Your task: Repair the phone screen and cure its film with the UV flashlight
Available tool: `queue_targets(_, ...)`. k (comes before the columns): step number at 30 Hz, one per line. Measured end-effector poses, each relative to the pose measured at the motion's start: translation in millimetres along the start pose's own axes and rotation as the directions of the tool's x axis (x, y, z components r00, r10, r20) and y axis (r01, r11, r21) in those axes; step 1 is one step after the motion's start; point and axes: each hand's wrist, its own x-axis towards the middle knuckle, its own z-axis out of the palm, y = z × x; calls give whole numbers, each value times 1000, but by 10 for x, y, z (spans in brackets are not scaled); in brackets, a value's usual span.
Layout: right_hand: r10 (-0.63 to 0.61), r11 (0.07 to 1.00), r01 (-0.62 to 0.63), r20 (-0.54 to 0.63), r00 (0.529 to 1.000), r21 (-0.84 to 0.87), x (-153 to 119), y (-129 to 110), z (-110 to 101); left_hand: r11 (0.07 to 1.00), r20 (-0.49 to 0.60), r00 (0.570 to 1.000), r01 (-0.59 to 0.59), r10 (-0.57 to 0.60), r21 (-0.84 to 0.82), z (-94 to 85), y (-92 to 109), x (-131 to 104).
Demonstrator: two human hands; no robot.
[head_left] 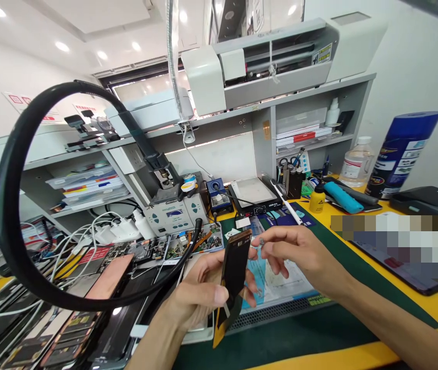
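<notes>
My left hand (pixel 198 295) is closed around a slim dark phone (pixel 236 267), held upright and tilted, its thumb on the near face and fingers behind. A yellow flap (pixel 221 334) hangs at the phone's lower end. By the phone's upper right edge, my right hand (pixel 304 252) pinches a tiny greyish piece (pixel 261 241) between thumb and index finger, too small to name. Its other fingers are loosely curled. Beneath both hands lies a green mat (pixel 292 336) with a clear-and-blue sheet (pixel 292 282) on it.
Opened phones and panels (pixel 76 329) crowd the left side, under a looping black hose (pixel 6 205). A hot-air station (pixel 175 216) and a parts tray (pixel 211 239) stand behind. To the right are a yellow bottle (pixel 317 199), a blue spray can (pixel 404 154) and a large phone (pixel 400 267).
</notes>
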Motion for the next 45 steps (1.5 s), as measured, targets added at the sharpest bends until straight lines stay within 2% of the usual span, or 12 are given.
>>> queue_targets(5, -8, 999, 7, 22, 1000, 50, 10, -41, -10, 999, 6, 1000, 6, -7, 38, 1, 22, -8)
queue_targets(11, 27, 997, -28, -20, 999, -76, 12, -41, -4, 996, 12, 999, 37, -38, 85, -33, 48, -29)
queue_targets(15, 55, 994, -58, -32, 998, -89, 18, -46, 11, 995, 10, 999, 44, -46, 90, -32, 63, -33)
queue_targets(25, 92, 995, -92, 15, 996, 38, 38, -89, -10, 996, 64, 998, 33, -28, -84, -70, 19, -51)
queue_targets(29, -23, 1000, 22, -47, 999, -14, -2, -64, -29, 983, 76, 997, -11, 25, -182, -83, 39, -45)
queue_targets(31, -173, 974, 159, -77, 982, -160, -28, -27, -27, 978, 61, 998, -5, 18, -208, -84, 52, -42)
queue_targets(33, -384, 869, 342, -51, 922, -358, -45, 17, -18, 975, 61, 998, 3, 11, -224, -84, 57, -41)
queue_targets(35, -559, 707, 492, 25, 829, -508, -46, 55, -7, 973, 75, 997, -4, 22, -230, -84, 54, -41)
queue_targets(37, -644, 600, 560, 71, 762, -571, -33, 77, 1, 972, 86, 996, -4, 25, -236, -86, 50, -42)
queue_targets(40, -699, 532, 600, 90, 709, -597, -10, 83, 12, 970, 90, 996, 31, -10, -243, -93, 50, -44)
queue_targets(43, -697, 552, 599, 73, 713, -580, -7, 77, 26, 967, 107, 993, 72, -47, -245, -94, 56, -43)
queue_targets(45, -610, 662, 530, 30, 792, -530, -17, 71, 36, 969, 102, 994, 50, -26, -242, -86, 59, -41)
